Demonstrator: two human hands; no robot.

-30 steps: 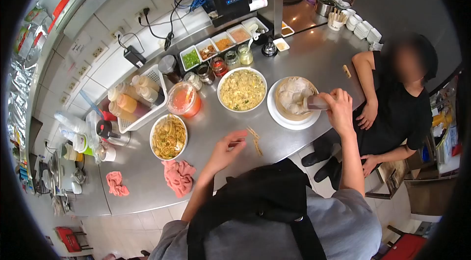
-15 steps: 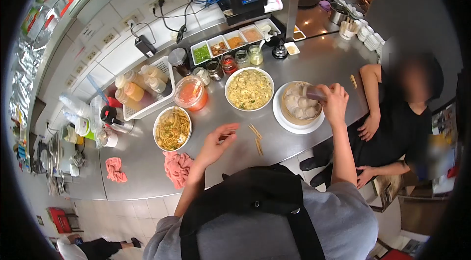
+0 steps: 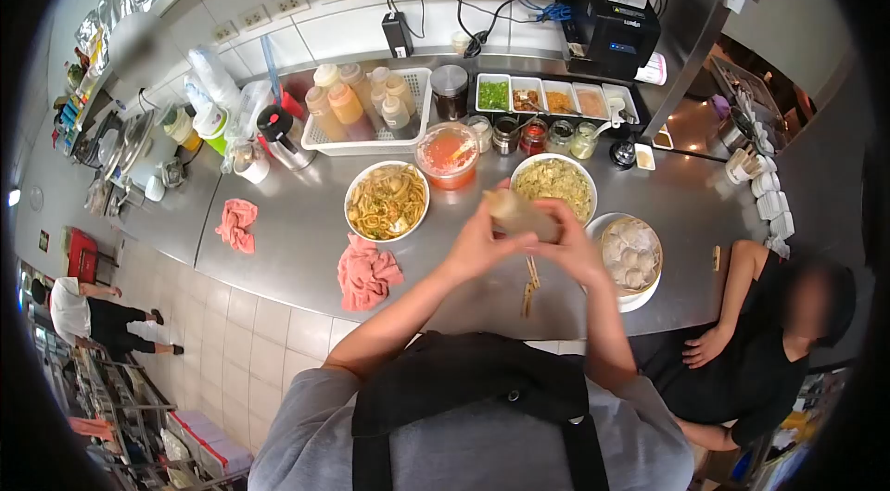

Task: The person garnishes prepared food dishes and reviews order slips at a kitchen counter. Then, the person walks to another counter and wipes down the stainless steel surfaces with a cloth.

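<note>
Both hands are around a blurred squeeze bottle (image 3: 525,216), lying nearly sideways above the counter. My left hand (image 3: 484,239) grips its left end, and my right hand (image 3: 571,248) is closed on its right end. Just beyond them sits a white bowl of fried rice (image 3: 554,183), partly covered by the hands. Right of my right hand, dumplings (image 3: 630,255) fill a round steamer on a white plate (image 3: 642,300). Wooden chopsticks (image 3: 529,287) lie on the counter below the hands. A bowl of noodles (image 3: 387,202) stands to the left, beside a tub of red sauce (image 3: 447,153).
Pink cloths (image 3: 367,274) lie on the steel counter (image 3: 464,306). A white basket (image 3: 366,144) holds several bottles at the back, left of topping trays (image 3: 559,100) and jars. A seated person (image 3: 732,370) rests a hand near the right edge. Another person (image 3: 88,315) walks at far left.
My right hand has brought the bottle left, away from the dumplings, and my left hand has taken hold of it too. The view has turned, shifting the counter items.
</note>
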